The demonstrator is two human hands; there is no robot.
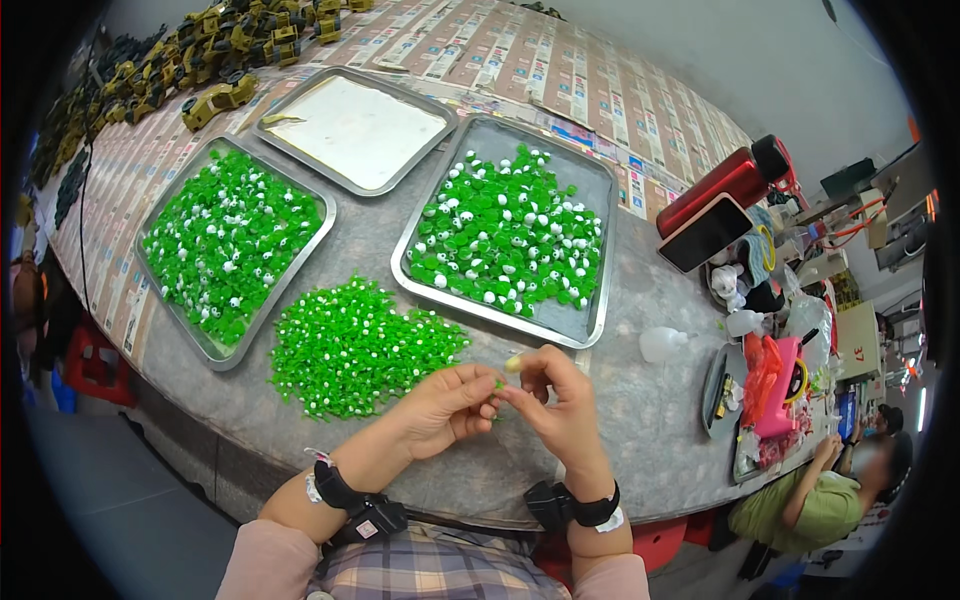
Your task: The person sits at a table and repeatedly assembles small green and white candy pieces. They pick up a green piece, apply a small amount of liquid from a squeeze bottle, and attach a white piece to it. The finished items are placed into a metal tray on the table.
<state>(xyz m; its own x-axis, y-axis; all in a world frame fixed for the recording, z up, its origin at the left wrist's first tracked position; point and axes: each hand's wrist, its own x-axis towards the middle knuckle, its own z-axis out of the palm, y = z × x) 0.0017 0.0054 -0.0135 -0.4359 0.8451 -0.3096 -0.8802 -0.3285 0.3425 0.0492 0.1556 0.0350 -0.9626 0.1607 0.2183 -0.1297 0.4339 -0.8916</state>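
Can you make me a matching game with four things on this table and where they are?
1. Small green piece
2. Pile of loose green bits
3. Red bottle
4. Yellowish toy vehicles

A. Far left, many heaped together
B. At the fingertips of the left hand and right hand
C. Right on the table, outside the trays
D. Next to the phone

Pairs: 1-B, 2-C, 3-D, 4-A

The fingers are mostly hiding a tiny green piece; far beyond them, leftward, the upper edge is cutting off yellowish toy vehicles.
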